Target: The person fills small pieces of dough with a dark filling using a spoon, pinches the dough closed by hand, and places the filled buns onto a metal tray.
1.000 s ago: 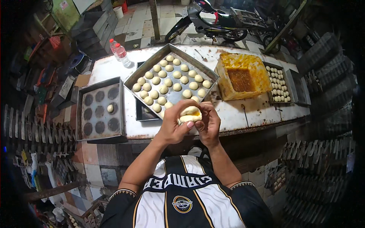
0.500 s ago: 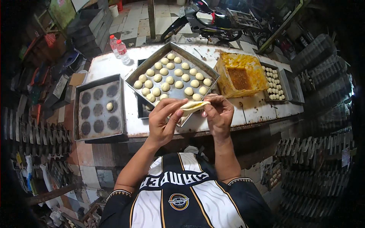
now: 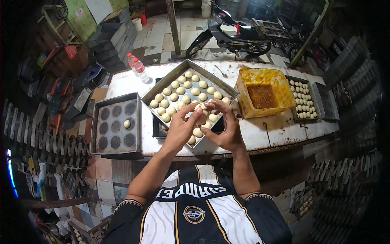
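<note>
Over the front of a square metal tray (image 3: 220, 83) of several pale dough balls (image 3: 174, 97), both my hands work on a small piece of dough (image 3: 202, 107) with a bit of yellow filling, mostly covered by fingers. My left hand (image 3: 185, 124) pinches it with thumb and index finger. My right hand (image 3: 225, 126) curls its upper fingers over it, its thumb lower down. A darker tray (image 3: 159, 131) lies beneath the square one. A yellow-smeared container (image 3: 266, 93) with brown contents stands to the right.
A tray with round dark marks (image 3: 115, 142) and one dough ball is at left. Another filled tray (image 3: 302, 99) is at right. Two bottles (image 3: 140, 71), a spoon (image 3: 221, 71) and a thin tool (image 3: 266, 130) lie or stand on the white table (image 3: 292, 132). A motorbike (image 3: 235, 34) is behind.
The dough went from a flattened, open pocket with filling showing to a compact lump gathered between my fingertips. My hands rose slightly and my right hand turned over it.
</note>
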A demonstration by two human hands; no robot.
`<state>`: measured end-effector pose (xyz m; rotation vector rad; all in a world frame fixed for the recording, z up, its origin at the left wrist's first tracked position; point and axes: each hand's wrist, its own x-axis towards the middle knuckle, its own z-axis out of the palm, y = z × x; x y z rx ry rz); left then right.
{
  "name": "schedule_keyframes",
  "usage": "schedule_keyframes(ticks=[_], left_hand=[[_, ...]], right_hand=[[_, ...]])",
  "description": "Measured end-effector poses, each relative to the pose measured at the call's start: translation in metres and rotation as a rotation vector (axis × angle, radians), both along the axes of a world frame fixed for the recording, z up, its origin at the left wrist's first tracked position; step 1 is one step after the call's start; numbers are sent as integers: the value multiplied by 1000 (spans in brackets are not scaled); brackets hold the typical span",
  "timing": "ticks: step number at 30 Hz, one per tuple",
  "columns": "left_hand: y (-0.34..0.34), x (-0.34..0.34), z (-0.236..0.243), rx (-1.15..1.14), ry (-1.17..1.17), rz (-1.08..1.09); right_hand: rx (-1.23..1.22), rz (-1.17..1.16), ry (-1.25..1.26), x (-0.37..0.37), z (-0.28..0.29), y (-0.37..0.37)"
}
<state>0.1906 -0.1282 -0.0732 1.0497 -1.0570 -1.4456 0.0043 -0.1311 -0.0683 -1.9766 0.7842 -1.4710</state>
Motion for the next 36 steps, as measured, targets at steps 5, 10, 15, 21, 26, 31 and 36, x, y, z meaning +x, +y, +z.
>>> schedule_keyframes(ticks=[5,10,15,21,26,31,36], left_hand=[[8,1,22,-165,15,-162],[8,8,14,-191,-242,-150],[11,7,1,-379,-222,-34],[24,12,-2,-421,-301,45],[29,17,-7,-493,-387,73],[32,21,-16,-506,-246,87],[39,21,-15,-394,24,121]], right_hand=[[-9,-57,-87,-2,-24,-15],[29,-28,-178,4,-36,-14],[-36,-60,-188,14,-42,-11],[-111,-105,-111,24,-37,-4],[95,-87,-369,43,-42,6],[310,77,-415,45,-43,11],[394,137,-414,37,-40,10]])
